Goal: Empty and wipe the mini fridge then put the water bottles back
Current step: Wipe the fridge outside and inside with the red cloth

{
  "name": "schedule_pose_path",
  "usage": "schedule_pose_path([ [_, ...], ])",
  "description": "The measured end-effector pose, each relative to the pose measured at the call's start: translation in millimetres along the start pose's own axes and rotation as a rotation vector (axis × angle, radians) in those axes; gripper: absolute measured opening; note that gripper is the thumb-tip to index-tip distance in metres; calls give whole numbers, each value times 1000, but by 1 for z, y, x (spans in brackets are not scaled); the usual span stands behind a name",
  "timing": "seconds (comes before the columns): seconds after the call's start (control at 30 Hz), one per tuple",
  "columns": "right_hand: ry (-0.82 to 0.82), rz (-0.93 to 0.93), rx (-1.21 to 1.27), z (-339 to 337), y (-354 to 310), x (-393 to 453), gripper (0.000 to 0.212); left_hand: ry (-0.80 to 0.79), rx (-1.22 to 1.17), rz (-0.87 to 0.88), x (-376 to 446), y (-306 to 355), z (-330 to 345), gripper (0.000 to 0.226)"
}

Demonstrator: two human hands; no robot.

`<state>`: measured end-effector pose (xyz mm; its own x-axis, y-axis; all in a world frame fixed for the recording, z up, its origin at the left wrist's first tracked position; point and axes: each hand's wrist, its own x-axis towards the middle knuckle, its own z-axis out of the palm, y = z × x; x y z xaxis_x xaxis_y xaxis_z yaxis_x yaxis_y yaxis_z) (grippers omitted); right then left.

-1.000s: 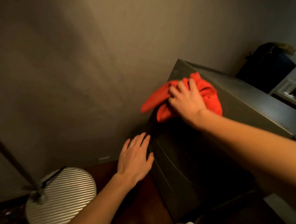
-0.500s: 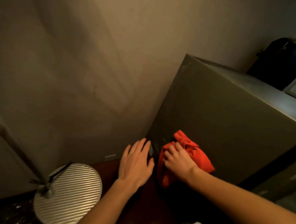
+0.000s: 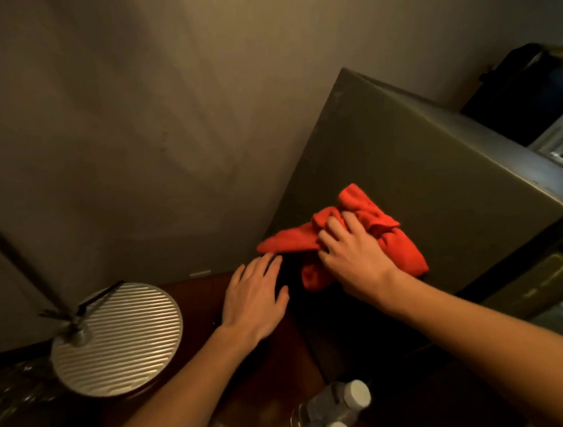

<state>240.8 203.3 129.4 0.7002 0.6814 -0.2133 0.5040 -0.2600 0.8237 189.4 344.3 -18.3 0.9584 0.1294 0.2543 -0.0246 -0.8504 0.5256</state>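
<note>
The grey-green mini fridge stands at the right against the wall, with its door hidden from view. My right hand grips a crumpled red cloth and presses it against the fridge's flat side near its lower left corner. My left hand lies open with its fingers spread, its fingertips at the fridge's left edge above the dark wooden surface. Several clear water bottles with white caps stand at the bottom edge, below my arms.
A round ribbed metal lamp base with a slanted pole sits on the wooden surface at the left. A plain wall fills the background. A dark bag sits behind the fridge at the upper right.
My right hand swept the red cloth from the fridge's upper edge down to its lower left corner, then slightly back up and right. My left hand stayed beside the fridge.
</note>
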Motion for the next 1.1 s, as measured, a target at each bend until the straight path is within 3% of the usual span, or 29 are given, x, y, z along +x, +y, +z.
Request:
schedule_pose_path([
  [0.1,-65,-115,33,-3,-12,-16,42,-17,-7,-1,-6,-6,2,62],
  [0.3,-78,-387,127,2,-19,-55,16,-31,-28,30,-17,-4,5,61],
  [0.43,-152,-532,155,34,-40,-59,26,-50,-13,23,-22,-6,11,61],
  [0.5,-170,-523,200,44,-53,-47,33,-43,-6,28,-23,-7,15,61],
  [0.63,-40,-434,189,54,-67,-15,40,-30,22,31,-25,-14,23,61],
  [0.73,161,-275,127,55,-58,12,42,-47,30,23,-24,-19,26,61],
  [0.83,266,-56,123,33,-29,39,30,-59,50,16,-21,-21,29,61],
  [0.93,183,15,95,21,-18,42,38,-44,100,-24,-20,-21,30,61],
  [1.1,-114,-263,44,46,-57,9,49,-62,100,-13,-21,-24,31,61],
])
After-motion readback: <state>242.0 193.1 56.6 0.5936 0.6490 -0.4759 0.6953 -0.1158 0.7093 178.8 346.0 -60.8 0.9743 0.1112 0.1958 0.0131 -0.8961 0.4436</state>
